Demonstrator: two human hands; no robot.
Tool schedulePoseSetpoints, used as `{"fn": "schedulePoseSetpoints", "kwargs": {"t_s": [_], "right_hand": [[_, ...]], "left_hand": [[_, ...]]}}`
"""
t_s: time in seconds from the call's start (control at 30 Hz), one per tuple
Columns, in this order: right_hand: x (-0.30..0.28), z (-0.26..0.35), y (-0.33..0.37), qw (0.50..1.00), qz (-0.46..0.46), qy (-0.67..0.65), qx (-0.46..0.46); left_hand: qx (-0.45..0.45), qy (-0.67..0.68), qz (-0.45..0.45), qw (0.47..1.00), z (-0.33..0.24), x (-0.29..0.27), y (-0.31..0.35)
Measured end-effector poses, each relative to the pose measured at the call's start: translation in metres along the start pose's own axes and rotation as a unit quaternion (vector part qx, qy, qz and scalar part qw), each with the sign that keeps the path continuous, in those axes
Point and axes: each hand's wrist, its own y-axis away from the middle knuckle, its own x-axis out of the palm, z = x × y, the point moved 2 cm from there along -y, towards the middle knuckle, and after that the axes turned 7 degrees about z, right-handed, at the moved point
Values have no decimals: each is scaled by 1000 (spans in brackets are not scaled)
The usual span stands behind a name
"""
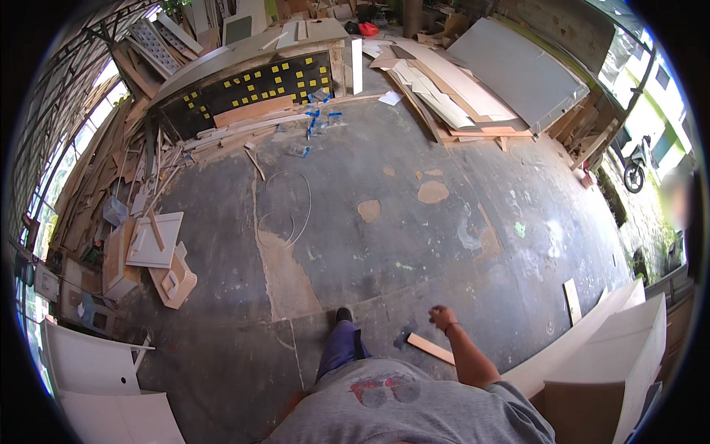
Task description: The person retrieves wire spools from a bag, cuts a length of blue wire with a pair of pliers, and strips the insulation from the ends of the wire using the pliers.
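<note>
Boards (96, 362) with white faces sit well to the left of the wood strip (431, 348), which lies on the grey floor (355, 251). A white panel (157, 248) with a stick (156, 229) across it is also left of the strip and beyond it. Farther past the strip, on its left, a long bench (274, 49) shows a black front dotted with yellow squares. Nearer the strip, a thin wire (310, 198) curls on the floor. Of the hands, the left is out of view; a dark shoe (344, 314) is left of the strip. The right hand (444, 317) is near the strip, fingers curled; whether they pinch anything, I cannot tell. Stacked sheets (462, 89) lie far beyond the strip, and a white box (617, 344) stands to its right.
</note>
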Motion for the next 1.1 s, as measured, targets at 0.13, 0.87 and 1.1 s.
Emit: {"fn": "schedulePoseSetpoints", "kwargs": {"t_s": [0.13, 0.87, 1.1], "right_hand": [[-60, 156, -126, 990, -62, 49, -117], [-251, 185, -521, 885, 217, 398, 105], [-444, 598, -842, 981, -135, -29, -137]], "left_hand": [[-64, -62, 67, 994, -30, -42, -48], [190, -180, 56, 964, -763, -449, -459], [24, -177, 139, 974, -784, -498, -554]]}}
